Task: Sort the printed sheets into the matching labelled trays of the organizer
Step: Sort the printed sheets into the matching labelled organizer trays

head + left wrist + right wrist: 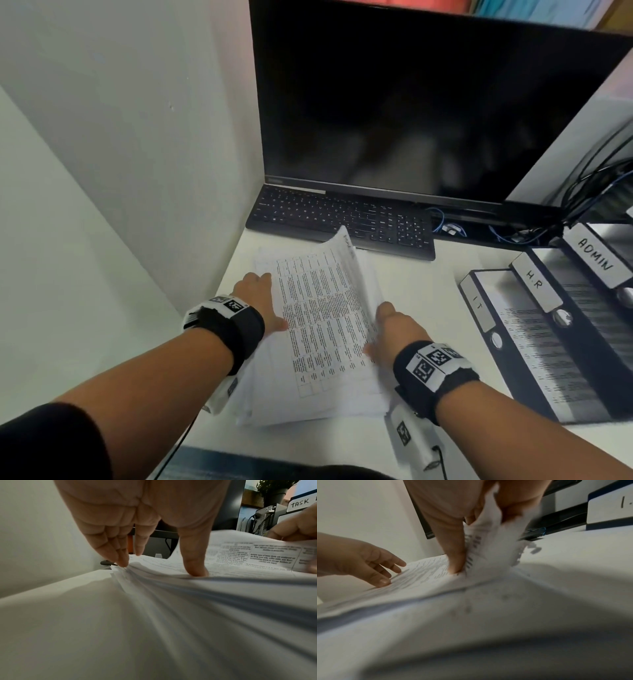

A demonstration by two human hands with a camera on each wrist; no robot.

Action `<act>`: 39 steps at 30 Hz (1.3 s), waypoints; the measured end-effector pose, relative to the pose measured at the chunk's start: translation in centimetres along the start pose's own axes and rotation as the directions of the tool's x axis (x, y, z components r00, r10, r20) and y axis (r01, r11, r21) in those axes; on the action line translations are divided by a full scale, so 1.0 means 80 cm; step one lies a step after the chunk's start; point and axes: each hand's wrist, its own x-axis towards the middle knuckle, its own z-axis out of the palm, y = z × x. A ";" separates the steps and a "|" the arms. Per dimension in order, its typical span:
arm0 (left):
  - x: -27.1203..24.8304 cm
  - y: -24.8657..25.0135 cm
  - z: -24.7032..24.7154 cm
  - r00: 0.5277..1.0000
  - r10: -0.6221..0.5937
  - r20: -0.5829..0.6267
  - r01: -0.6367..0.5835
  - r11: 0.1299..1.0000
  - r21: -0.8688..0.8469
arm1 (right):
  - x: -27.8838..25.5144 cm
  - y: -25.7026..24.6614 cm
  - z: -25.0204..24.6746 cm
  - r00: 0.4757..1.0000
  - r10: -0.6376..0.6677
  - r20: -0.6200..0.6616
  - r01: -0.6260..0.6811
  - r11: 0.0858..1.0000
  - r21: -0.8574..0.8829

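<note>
A stack of printed sheets (308, 407) lies on the white desk (428, 291) in front of me. My left hand (265, 301) presses straight fingers (120, 555) and thumb (193, 563) on the stack's left edge. My right hand (387, 325) pinches the right edge of the top sheet (318, 308), thumb (453, 555) on the printed side and fingers behind it. That edge curls up off the stack. The black organizer stands at the right, with trays labelled IT (479, 308), H.R (534, 284) and ADMIN (594, 257). Printed paper lies in the trays.
A black keyboard (342, 219) and a dark monitor (411, 102) stand just behind the stack. Tangled cables (513, 233) lie between the monitor and the organizer. A white partition wall (102, 171) closes the left side.
</note>
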 end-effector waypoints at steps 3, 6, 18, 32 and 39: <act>0.001 -0.002 0.000 0.999 0.023 -0.035 -0.023 1.000 -0.013 | -0.005 0.009 -0.002 1.000 -0.020 0.023 0.020 1.000 -0.019; 0.003 0.000 -0.003 0.996 0.023 -0.084 -0.030 0.996 -0.084 | -0.011 0.028 0.000 0.996 -0.003 0.084 0.008 0.998 -0.055; 0.011 0.017 -0.018 0.997 0.058 -0.048 -0.070 0.947 -0.312 | -0.024 0.051 0.006 0.994 0.018 0.108 -0.010 0.997 -0.071; -0.049 0.070 -0.022 0.817 0.573 0.057 -0.576 0.812 0.096 | -0.020 0.022 -0.040 0.902 -0.349 -0.256 0.299 0.930 -0.216; -0.043 0.055 -0.018 0.846 0.500 -0.183 -0.530 0.826 -0.192 | 0.002 0.031 -0.028 0.961 -0.126 -0.247 0.127 0.992 -0.013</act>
